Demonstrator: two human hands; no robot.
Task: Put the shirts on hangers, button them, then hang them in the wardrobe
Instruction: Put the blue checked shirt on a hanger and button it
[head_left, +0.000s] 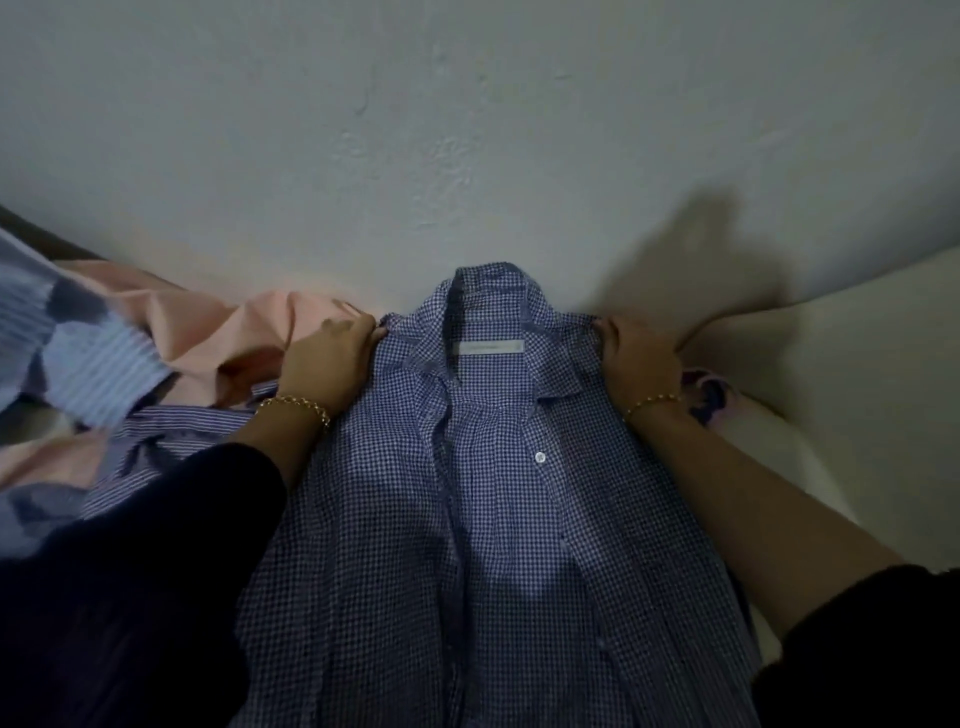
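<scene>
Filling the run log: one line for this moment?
left hand: grips gingham shirt shoulder; right hand: grips other shoulder; front: open at top

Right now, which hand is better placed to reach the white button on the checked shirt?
Probably the right hand: the white button sits on the checked shirt nearer to it than to the left hand. Both hands grip the shirt's shoulders.
</scene>
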